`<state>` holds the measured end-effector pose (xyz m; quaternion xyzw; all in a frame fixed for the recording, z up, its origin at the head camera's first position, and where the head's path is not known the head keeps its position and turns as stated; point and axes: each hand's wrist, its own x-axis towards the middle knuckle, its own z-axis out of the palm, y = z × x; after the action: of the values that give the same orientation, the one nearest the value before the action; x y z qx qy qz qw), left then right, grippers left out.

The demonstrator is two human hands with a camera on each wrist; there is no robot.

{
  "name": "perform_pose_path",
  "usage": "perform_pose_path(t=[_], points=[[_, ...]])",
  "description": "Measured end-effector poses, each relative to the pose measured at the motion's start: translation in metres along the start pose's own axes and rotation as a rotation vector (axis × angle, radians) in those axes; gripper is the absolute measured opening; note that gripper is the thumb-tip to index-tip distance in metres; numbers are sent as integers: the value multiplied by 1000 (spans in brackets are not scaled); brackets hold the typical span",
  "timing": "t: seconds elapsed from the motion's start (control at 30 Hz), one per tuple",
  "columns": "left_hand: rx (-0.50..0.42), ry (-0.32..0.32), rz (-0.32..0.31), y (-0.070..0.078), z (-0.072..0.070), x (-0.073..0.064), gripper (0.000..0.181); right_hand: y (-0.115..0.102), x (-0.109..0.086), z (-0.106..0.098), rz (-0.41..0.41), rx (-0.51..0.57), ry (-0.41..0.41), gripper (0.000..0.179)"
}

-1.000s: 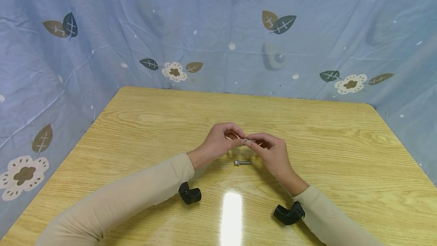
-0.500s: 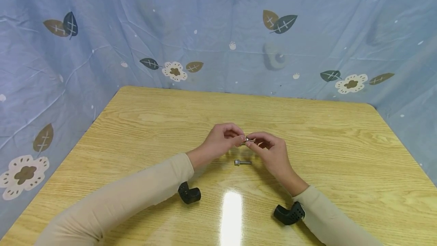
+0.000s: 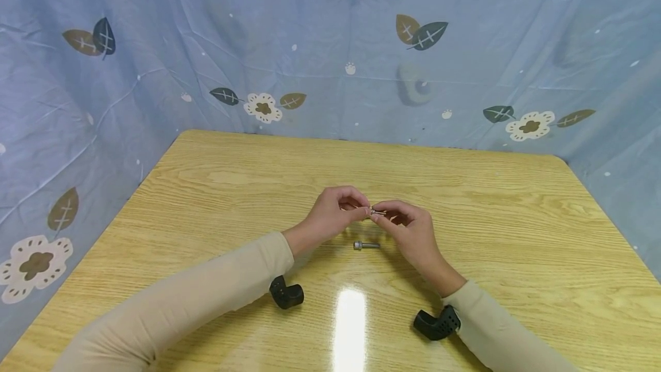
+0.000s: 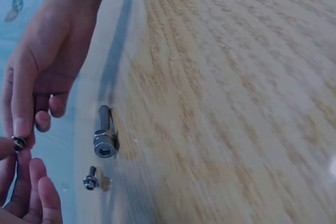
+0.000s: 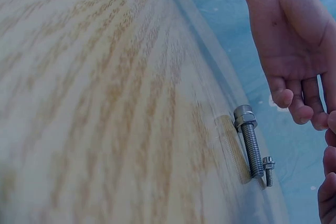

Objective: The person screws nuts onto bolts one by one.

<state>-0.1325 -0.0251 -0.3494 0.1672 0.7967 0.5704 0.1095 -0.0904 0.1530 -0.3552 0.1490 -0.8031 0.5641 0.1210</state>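
Observation:
In the head view my left hand (image 3: 338, 209) and right hand (image 3: 411, 228) meet above the table, fingertip to fingertip. Between them is a small metal bolt (image 3: 378, 212), pinched by the left thumb and fingers at its head end and by the right ones along its shank. Its round head (image 4: 19, 143) peeks out among the fingertips in the left wrist view. Below the hands lies a larger socket-head bolt (image 3: 366, 245) with a nut near its head. A second small bolt (image 4: 91, 179) rests beside it, visible in both wrist views and hidden behind the hands from above.
The wood-grain table (image 3: 248, 177) reaches back to a blue patterned curtain (image 3: 330, 45). Black wrist mounts sit under the left sleeve (image 3: 206, 280) and the right sleeve (image 3: 501, 326). A bright light reflection (image 3: 350, 326) marks the table near its front.
The left thumb tip has shifted slightly against the held bolt. Both arms and the large bolt stay where they were.

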Motion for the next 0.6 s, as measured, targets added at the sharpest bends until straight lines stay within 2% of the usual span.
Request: perform_pose_path(t=[0.17,0.37,0.5,0.6], points=[[-38,-31,-38,1,0,0,9,11,1,0,-12,1,14,15],[-72,-45,-47,1,-1,0,9,32,4,0,2,13,10,17],[-78,-31,-54,-1,-3,0,8,32,4,-3,30,-9,11,19],[-73,-21,-61,-1,-5,0,7,22,2,-6,47,-39,20,20]])
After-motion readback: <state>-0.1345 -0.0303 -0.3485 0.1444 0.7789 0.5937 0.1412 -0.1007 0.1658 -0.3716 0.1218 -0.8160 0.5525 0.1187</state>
